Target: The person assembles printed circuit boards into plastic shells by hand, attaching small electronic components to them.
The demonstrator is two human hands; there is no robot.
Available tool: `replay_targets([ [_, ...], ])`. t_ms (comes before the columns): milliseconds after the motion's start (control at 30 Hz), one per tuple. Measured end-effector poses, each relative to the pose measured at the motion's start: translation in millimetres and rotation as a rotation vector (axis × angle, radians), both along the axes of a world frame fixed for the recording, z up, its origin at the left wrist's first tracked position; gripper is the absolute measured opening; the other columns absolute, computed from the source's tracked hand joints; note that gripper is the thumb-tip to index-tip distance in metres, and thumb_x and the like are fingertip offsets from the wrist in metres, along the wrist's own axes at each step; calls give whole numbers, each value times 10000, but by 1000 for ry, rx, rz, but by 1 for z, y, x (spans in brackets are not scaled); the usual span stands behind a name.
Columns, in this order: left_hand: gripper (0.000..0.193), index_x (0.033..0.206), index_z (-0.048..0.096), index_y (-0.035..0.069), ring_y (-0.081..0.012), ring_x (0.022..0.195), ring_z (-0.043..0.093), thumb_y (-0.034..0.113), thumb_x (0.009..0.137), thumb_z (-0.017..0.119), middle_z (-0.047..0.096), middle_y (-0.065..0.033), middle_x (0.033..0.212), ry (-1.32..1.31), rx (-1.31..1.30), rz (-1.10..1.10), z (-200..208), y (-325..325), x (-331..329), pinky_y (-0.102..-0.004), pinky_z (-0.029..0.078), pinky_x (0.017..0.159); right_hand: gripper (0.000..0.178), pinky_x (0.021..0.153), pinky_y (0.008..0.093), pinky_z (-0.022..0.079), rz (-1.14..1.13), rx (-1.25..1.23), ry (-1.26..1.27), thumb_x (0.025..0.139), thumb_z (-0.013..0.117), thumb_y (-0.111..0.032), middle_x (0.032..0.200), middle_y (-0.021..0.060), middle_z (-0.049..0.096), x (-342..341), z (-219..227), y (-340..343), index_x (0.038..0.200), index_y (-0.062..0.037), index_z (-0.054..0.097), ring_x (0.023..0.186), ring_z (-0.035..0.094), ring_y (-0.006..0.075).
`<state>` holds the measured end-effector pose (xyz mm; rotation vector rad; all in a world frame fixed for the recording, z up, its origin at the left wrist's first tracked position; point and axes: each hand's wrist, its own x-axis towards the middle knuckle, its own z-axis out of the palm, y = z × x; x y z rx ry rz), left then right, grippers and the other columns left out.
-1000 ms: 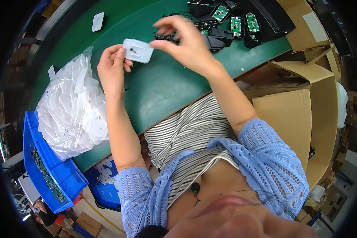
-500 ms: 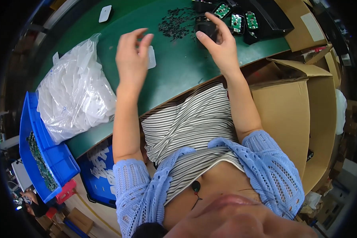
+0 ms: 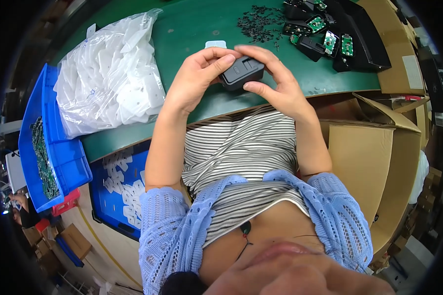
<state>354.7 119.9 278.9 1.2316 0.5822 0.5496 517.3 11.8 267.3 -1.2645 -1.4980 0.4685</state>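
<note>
Between both hands, above the near edge of the green table, is a black plastic housing, boxy with rounded corners. My left hand grips its left side, thumb on the upper face. On the right side my right hand holds it, with fingers along the far edge and thumb at the near edge. A white rounded plate lies on the table just beyond my left hand. Farther off is a scatter of small black parts. Black housings with green circuit boards lie to their right.
A clear bag of white plastic pieces rests on the table at left. Beside it hangs a blue bin with circuit boards. Below is a blue tray of white pieces. Open cardboard boxes stand at right, and a black box sits at the table's far right.
Both hands, apart before, have come together around the black housing, nearer my body. The left hand now grips it too. The whole view has shifted, with the table things appearing farther right.
</note>
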Motion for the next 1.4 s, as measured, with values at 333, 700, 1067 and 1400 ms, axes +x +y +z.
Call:
replay_targets([
  [333, 605, 1163, 519, 19, -311, 916, 499, 409, 735, 696, 545, -118, 961, 792, 1334, 393, -37, 8, 2, -386, 434, 791, 335, 832, 287, 490, -122, -201, 954, 906, 577, -175, 1016, 114, 609, 11, -19, 7, 1175, 13, 509, 895, 618, 192],
  [700, 483, 1233, 521, 113, -247, 1097, 495, 19, 771, 627, 579, -67, 1132, 428, 1177, 124, -47, 9, -7, -349, 398, 932, 229, 788, 223, 467, -266, -89, 451, 845, 645, -72, 996, 54, 623, 8, -17, 18, 1061, 3, 625, 920, 573, 102],
  [1067, 424, 1239, 535, 84, -244, 1199, 486, -67, 849, 468, 534, -75, 1278, 182, 1005, 206, -48, 9, -14, -311, 361, 1020, 207, 793, 316, 484, -228, 91, -342, 767, 684, -127, 995, 70, 646, -2, -13, 28, 958, -49, 660, 931, 598, 232],
  [1400, 371, 1127, 618, 92, -233, 1186, 505, -62, 851, 423, 603, -44, 1187, 246, 1042, 197, -53, 9, -18, -373, 358, 1022, 204, 749, 323, 494, -196, 110, -494, 766, 676, -145, 979, 46, 640, -12, -20, 34, 949, -57, 654, 895, 590, 226],
])
